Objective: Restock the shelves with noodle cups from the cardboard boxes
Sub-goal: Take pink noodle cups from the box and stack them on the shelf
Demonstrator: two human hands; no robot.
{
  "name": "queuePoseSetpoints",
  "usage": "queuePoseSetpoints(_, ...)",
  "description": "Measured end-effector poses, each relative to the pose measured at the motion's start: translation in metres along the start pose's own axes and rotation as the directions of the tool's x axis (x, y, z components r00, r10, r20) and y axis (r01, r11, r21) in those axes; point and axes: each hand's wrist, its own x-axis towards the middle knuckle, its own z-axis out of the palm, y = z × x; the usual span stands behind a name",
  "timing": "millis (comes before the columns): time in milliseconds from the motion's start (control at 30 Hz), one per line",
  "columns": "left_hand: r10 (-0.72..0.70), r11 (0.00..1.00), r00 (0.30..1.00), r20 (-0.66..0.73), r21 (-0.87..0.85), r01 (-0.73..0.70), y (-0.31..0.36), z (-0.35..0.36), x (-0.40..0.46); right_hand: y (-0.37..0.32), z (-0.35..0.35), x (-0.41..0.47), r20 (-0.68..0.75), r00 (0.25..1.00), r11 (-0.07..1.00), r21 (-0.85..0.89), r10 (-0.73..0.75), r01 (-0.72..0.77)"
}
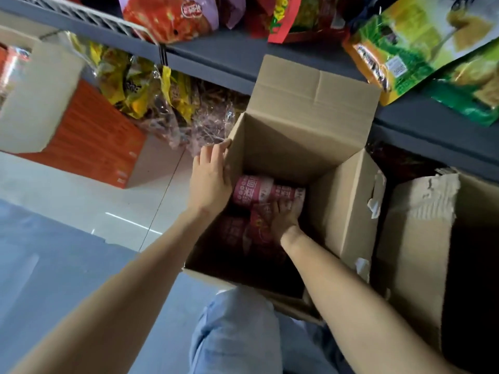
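Both bare forearms reach forward and down from the lower edge of the view into an open cardboard box [302, 157] standing on the floor before a grey shelf [216, 58]; the left hand [209, 179] lies over the box's left wall, palm against the cardboard, its fingers fairly straight and close together along the rim, the thumb hidden; the right hand [286, 215] is sunk deep inside, wrist bent downward, its fingers curled round a noodle cup [266, 190] near the bottom; the cups are cylinders wrapped in glossy pink and red printed film, lying packed side by side in the shadowed base; the box is plain brown corrugated board with four flaps standing up, the right flap carrying torn scraps of white tape; just beside it on the right stands a second cardboard box [421, 238], its top edge ripped so the fluted core shows; the shelf holds crinkly plastic snack bags [405, 41] in green, yellow and red; a knee in pale blue denim [237, 333] shows below the box.
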Motion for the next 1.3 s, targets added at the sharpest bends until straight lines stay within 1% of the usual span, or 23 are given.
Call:
queuePoseSetpoints(100, -0.004, 1.000, 1.000, -0.010, 0.002, 0.004, 0.002, -0.001, 0.000, 0.000, -0.003, 0.005, -0.073, 0.997, 0.998, -0.068, -0.005, 0.000)
queuePoseSetpoints(200, -0.007, 1.000, 1.000, -0.005, 0.031, 0.007, 0.003, -0.001, 0.000, 0.001, -0.026, -0.012, -0.126, 0.991, 0.991, -0.132, -0.040, 0.023)
queuePoseSetpoints(267, -0.017, 0.999, 1.000, 0.005, 0.038, 0.017, 0.005, -0.005, 0.000, 0.002, -0.047, -0.038, -0.193, 0.976, 0.962, -0.269, -0.096, 0.041)
queuePoseSetpoints(300, -0.030, 0.999, 0.999, 0.016, 0.034, 0.030, 0.005, -0.006, -0.001, 0.005, -0.054, -0.053, -0.246, 0.961, 0.945, -0.323, -0.125, 0.040)
queuePoseSetpoints(333, -0.040, 0.999, 0.999, 0.026, 0.027, 0.039, 0.006, -0.008, -0.003, 0.009, -0.059, -0.068, -0.331, 0.929, 0.934, -0.354, -0.165, 0.040)
queuePoseSetpoints(367, -0.045, 0.999, 0.998, 0.037, 0.026, 0.044, 0.008, -0.011, -0.004, 0.015, -0.062, -0.081, -0.419, 0.882, 0.920, -0.390, -0.216, 0.040)
queuePoseSetpoints(467, -0.079, 0.996, 0.995, 0.062, 0.045, 0.076, 0.015, -0.017, -0.007, 0.029, -0.074, -0.119, -0.560, 0.789, 0.924, -0.380, -0.253, 0.026)
queuePoseSetpoints(500, -0.094, 0.995, 0.993, 0.070, 0.048, 0.091, 0.016, -0.019, -0.008, 0.033, -0.077, -0.124, -0.533, 0.810, 0.920, -0.392, -0.245, 0.020)
queuePoseSetpoints(533, -0.103, 0.994, 0.992, 0.077, 0.045, 0.100, 0.016, -0.020, -0.009, 0.037, -0.076, -0.121, -0.540, 0.801, 0.909, -0.416, -0.260, 0.015)
queuePoseSetpoints(567, -0.104, 0.994, 0.991, 0.082, 0.038, 0.101, 0.015, -0.020, -0.010, 0.039, -0.073, -0.117, -0.466, 0.853, 0.910, -0.414, -0.236, 0.025)
queuePoseSetpoints(600, -0.098, 0.995, 0.992, 0.085, 0.030, 0.096, 0.013, -0.019, -0.010, 0.039, -0.074, -0.115, -0.410, 0.892, 0.934, -0.355, -0.189, 0.035)
queuePoseSetpoints(667, -0.086, 0.996, 0.993, 0.085, 0.019, 0.085, 0.011, -0.017, -0.009, 0.038, -0.072, -0.109, -0.393, 0.916, 0.984, -0.179, -0.077, 0.005)
queuePoseSetpoints(733, -0.082, 0.997, 0.993, 0.081, 0.008, 0.082, 0.009, -0.014, -0.007, 0.032, -0.062, -0.097, -0.353, 0.935, 0.999, 0.034, 0.033, -0.022)
queuePoseSetpoints(800, -0.066, 0.998, 0.995, 0.069, 0.000, 0.066, 0.006, -0.010, -0.003, 0.026, -0.053, -0.082, -0.236, 0.967, 0.971, 0.235, 0.096, -0.039)
queuePoseSetpoints(833, -0.055, 0.998, 0.996, 0.064, -0.002, 0.055, 0.005, -0.008, -0.002, 0.023, -0.047, -0.074, -0.154, 0.982, 0.937, 0.345, 0.114, -0.054)
queuePoseSetpoints(867, -0.049, 0.999, 0.997, 0.062, -0.007, 0.049, 0.004, -0.007, -0.002, 0.020, -0.041, -0.066, -0.081, 0.990, 0.896, 0.438, 0.117, -0.070)
queuePoseSetpoints(900, -0.045, 0.999, 0.997, 0.063, -0.013, 0.046, 0.004, -0.007, -0.001, 0.016, -0.034, -0.058, -0.037, 0.993, 0.867, 0.493, 0.108, -0.076)
queuePoseSetpoints(1000, -0.021, 1.000, 0.998, 0.052, -0.015, 0.022, 0.003, -0.006, 0.000, 0.002, -0.016, -0.038, -0.006, 0.994, 0.844, 0.529, 0.109, -0.089)
queuePoseSetpoints(1100, -0.008, 1.000, 1.000, 0.028, -0.019, 0.008, 0.001, -0.005, 0.001, -0.003, -0.008, -0.019, 0.045, 0.982, 0.819, 0.546, 0.183, -0.177)
queuePoseSetpoints(1167, 0.002, 1.000, 1.000, 0.021, -0.031, -0.001, 0.001, -0.004, 0.000, 0.000, -0.008, -0.005, 0.056, 0.977, 0.814, 0.544, 0.207, -0.204)
queuePoseSetpoints(1233, 0.007, 0.999, 1.000, 0.015, -0.042, -0.006, 0.001, -0.003, 0.001, 0.005, -0.015, 0.007, 0.089, 0.983, 0.818, 0.546, 0.158, -0.181)
queuePoseSetpoints(1300, 0.008, 0.999, 1.000, 0.009, -0.045, -0.008, 0.000, -0.002, 0.001, 0.012, -0.023, 0.021, 0.185, 0.979, 0.791, 0.586, 0.080, -0.175)
